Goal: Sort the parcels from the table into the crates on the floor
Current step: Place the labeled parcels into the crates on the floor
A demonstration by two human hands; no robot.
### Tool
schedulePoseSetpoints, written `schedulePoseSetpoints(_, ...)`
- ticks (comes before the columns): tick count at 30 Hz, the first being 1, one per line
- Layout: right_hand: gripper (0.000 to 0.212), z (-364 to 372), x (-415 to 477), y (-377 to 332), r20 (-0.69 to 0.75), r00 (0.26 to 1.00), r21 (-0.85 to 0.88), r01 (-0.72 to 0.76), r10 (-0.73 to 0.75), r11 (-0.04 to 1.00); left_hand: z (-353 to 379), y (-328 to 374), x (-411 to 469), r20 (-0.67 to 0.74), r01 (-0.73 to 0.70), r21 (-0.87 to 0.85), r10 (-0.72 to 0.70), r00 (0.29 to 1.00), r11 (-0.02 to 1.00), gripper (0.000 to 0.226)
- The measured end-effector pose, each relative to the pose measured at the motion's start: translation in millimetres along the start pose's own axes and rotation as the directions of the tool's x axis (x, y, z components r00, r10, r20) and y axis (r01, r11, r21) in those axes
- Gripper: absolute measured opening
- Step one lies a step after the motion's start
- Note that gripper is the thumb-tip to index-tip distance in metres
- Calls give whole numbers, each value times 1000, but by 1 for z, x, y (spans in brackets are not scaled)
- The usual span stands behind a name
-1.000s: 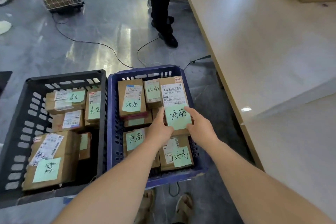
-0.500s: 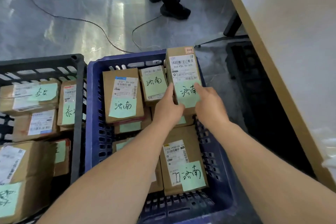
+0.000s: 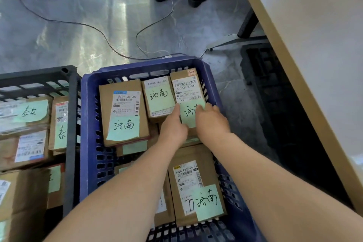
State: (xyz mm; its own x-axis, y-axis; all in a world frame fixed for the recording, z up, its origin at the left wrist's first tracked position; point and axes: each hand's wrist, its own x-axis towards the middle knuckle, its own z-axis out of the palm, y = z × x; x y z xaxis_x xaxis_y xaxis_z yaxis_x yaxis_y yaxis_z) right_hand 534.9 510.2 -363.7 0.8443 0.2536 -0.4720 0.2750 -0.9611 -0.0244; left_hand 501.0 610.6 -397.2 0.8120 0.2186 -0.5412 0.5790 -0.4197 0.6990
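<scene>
We have both hands on one brown parcel (image 3: pixel 185 86) at the far right corner of the blue crate (image 3: pixel 87 124). It lies label-up, its far end close against the crate's slotted wall and its left edge just beside a smaller parcel (image 3: pixel 158 96). Our left hand (image 3: pixel 172 126) grips it along the near left edge, thumb stretched up the side and the other fingers out of sight below. Our right hand (image 3: pixel 211 122) pinches the near right corner, thumb and fingers curled over the green note (image 3: pixel 189 113) stuck to the top. Whether the parcel already rests its full weight on the boxes under it we cannot tell, since the hands cover its near end. We judge the two-handed hold is there to steer it squarely into the back row, flat and face-up so the handwritten note can be read. That note carries the same two characters as the notes on the large parcel (image 3: pixel 119 112) to the left and the near parcel (image 3: pixel 193 184) between our forearms. That is surely why it goes here and not in the black crate (image 3: pixel 70 116) alongside, whose parcels wear a different word. The tabletop (image 3: pixel 314 55) runs off to the right, above the crates. The step in hand looks like the set-down. Next, we reckon, comes letting go without nudging the neighbours — then back to the tabletop for another.
</scene>
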Motion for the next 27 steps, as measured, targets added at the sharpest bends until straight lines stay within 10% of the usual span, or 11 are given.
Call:
schedulePoseSetpoints(4, 46, 3, 7, -7, -34, 999, -183, 11, -18, 983, 0, 1, 4, 22, -20, 159, 16, 1000, 987, 73)
schedulePoseSetpoints(12, 37, -6, -63, 0, -187, 982, -5, 26, -26, 1000, -28, -3, -54, 78, -121, 407, 98, 992, 905, 74)
schedulePoseSetpoints(27, 58, -38, -291, 21, -272, 896, 165, -317, 352, 934, -25, 41, -240, 348, -567, 702, 487, 801, 431, 76)
